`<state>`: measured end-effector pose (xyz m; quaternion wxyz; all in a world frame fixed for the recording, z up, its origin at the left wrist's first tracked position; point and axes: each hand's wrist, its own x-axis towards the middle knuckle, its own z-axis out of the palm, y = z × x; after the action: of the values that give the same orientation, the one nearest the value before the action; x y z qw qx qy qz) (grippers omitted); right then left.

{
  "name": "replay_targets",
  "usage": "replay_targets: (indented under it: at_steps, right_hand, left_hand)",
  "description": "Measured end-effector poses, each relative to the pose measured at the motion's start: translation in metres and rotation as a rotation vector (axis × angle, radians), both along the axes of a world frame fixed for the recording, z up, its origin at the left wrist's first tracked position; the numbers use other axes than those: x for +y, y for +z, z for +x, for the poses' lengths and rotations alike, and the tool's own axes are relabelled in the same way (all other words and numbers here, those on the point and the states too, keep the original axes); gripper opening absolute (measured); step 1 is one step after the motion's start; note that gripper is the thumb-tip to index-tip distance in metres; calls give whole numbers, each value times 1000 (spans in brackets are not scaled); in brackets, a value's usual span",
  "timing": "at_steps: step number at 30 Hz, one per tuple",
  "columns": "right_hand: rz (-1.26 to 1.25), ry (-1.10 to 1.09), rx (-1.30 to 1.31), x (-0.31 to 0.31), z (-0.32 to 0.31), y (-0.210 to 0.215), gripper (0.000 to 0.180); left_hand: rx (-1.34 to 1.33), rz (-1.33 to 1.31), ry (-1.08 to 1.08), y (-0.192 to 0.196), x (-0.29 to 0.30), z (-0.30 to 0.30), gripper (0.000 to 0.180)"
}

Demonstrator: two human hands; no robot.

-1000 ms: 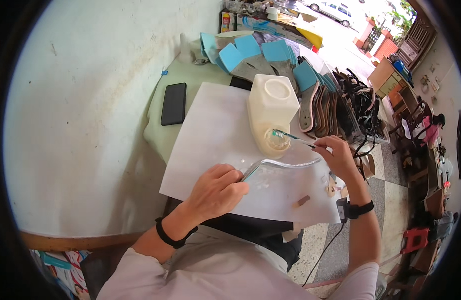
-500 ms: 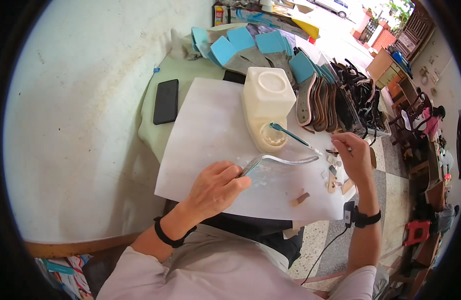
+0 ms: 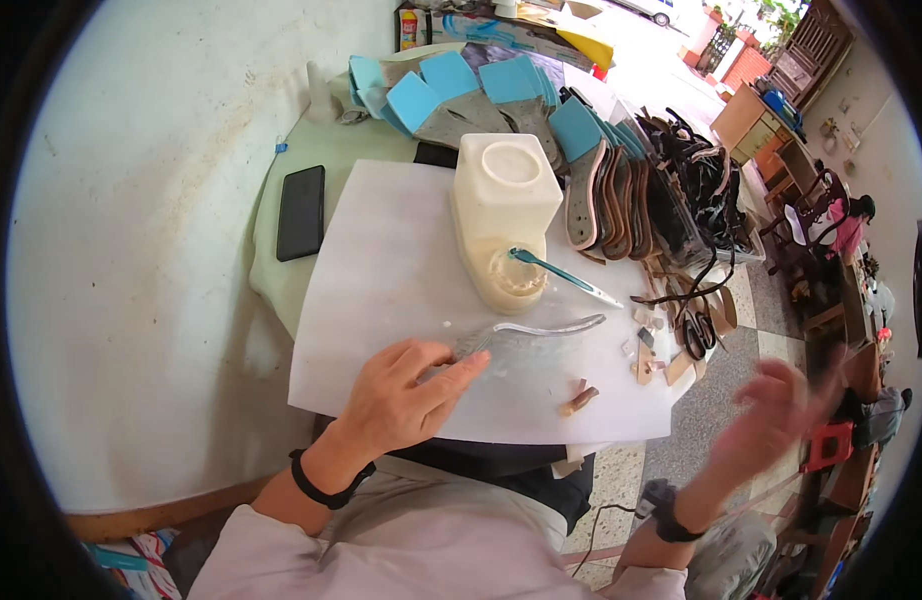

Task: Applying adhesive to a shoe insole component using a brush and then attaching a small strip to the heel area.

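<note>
My left hand grips one end of a thin, curved shoe sole, seen nearly edge-on with a pale grey rim. The sole is held over the white board. Beyond it lies a cream plastic jug with an opening at its near end. A teal-handled brush leans across that opening, its pale end pointing right. My right hand is off the board's right side, blurred by motion, its fingers apart and nothing visible in them. Black-handled scissors lie at the board's right edge.
Grey soles with blue pads are fanned along the back. Brown-edged soles stand beside a bin of black straps. A black phone rests at left. Small scraps dot the board; a red stool is on the floor.
My right hand has moved right and toward me, away from the board's edge, uncovering the scissors. My left hand still holds the sole. The whole view has shifted slightly.
</note>
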<state>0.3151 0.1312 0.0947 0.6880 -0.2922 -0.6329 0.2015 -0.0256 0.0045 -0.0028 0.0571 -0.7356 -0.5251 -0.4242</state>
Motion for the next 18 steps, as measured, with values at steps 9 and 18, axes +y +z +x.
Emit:
replay_targets:
  at_steps: [9, 18]
  right_hand:
    - [136, -210, 44, 0, -10, 35, 54]
    - [-208, -81, -747, 69, -48, 61, 11]
  left_hand:
    - [-163, -106, 110, -7, 2, 2, 85]
    - [-222, -66, 66, -2, 1, 1, 87]
